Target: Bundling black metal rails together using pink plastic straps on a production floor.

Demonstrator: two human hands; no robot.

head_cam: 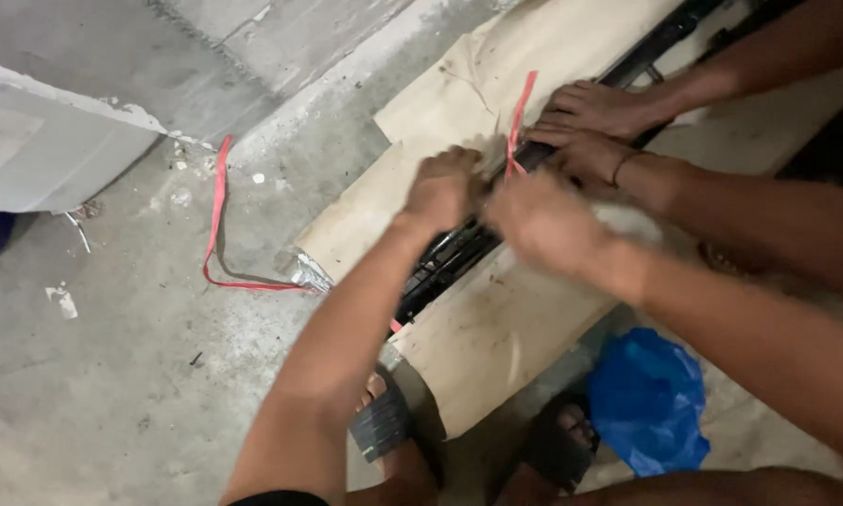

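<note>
At six o'clock the person's feet (384, 422) in dark sandals stand on the concrete floor (131, 394), with a blue bag (648, 398) at four o'clock beside them. Just beyond lies a long bundle (445, 258) of dark bars wrapped in brown paper (492, 333); its long axis runs from seven o'clock up to one o'clock.

Both of the person's hands meet over the middle of the bundle. The left hand (443, 187) is curled into a fist on the paper at its eleven o'clock side, fingers together; what it pinches is hidden. The right hand (543, 220) is blurred, so its grip cannot be told. Between them a red strap (518, 122) rises toward twelve o'clock, touching the bundle just beyond the left knuckles. The left hand is nearer the strap.

Beyond, at one o'clock, a co-worker's two hands (595, 126) press flat on the bundle. A second red strap (217, 220) lies loose on the floor at ten o'clock, well apart, near a white panel (46, 141).
</note>
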